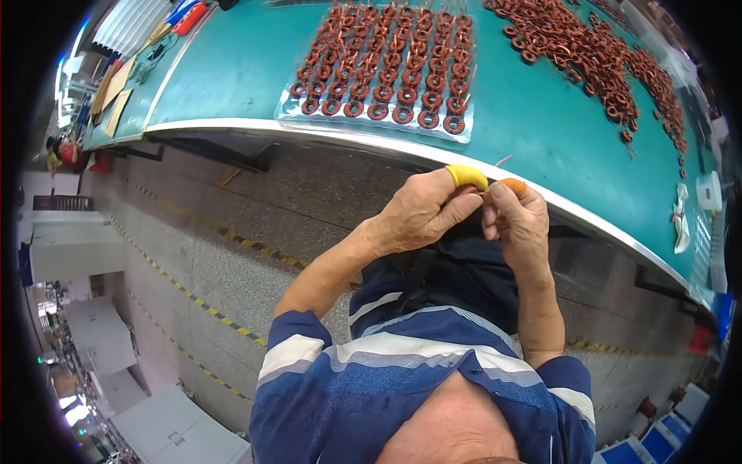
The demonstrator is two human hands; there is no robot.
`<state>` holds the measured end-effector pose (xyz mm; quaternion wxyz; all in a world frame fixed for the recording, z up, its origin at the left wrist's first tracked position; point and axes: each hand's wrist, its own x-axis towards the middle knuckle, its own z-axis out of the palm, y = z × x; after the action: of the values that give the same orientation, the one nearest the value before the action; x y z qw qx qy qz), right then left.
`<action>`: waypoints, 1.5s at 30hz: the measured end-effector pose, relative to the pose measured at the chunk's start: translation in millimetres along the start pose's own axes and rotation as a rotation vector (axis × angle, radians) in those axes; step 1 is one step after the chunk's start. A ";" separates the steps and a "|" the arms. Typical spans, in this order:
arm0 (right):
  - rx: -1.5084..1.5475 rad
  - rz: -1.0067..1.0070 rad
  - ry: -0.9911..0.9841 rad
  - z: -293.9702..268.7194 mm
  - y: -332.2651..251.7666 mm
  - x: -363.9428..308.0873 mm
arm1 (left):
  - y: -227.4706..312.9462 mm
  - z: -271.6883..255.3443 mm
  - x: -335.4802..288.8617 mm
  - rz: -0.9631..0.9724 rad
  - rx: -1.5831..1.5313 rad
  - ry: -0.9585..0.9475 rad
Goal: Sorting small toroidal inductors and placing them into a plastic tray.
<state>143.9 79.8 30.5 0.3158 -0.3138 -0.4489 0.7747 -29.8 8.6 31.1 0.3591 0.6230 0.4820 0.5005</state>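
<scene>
I see my left hand (421, 213) and right hand (516, 220) meeting just in front of the near edge of the green desk (232, 69). Both are pinched closed, fingertips together; the left wears a yellow finger cot (466, 176), the right an orange finger cot (513, 185). A thin copper wire (503, 161) sticks up between them, but I cannot tell exactly what they grip. Farther off, copper coils in rows (390, 66) lie on a clear sheet, with a loose coil heap (587, 54) to the right.
</scene>
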 end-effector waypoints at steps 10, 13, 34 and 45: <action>-0.112 0.111 -0.089 1.0 -5.0 2.7 | 27.4 -33.5 7.5 -0.135 0.363 -0.390; -0.164 0.049 -0.065 3.0 -1.9 7.7 | 18.2 -29.8 2.2 0.014 0.440 -0.321; -0.872 -0.898 0.188 28.8 -7.0 -14.1 | 17.4 -10.7 1.4 -0.192 -0.052 -0.084; -0.998 -1.193 0.169 25.9 2.8 -4.1 | 6.0 4.2 -3.0 0.030 0.306 0.096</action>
<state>125.9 62.7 39.2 0.5337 -0.1824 -0.8113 0.1540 -24.3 4.3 34.8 0.2289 0.6531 0.5598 0.4557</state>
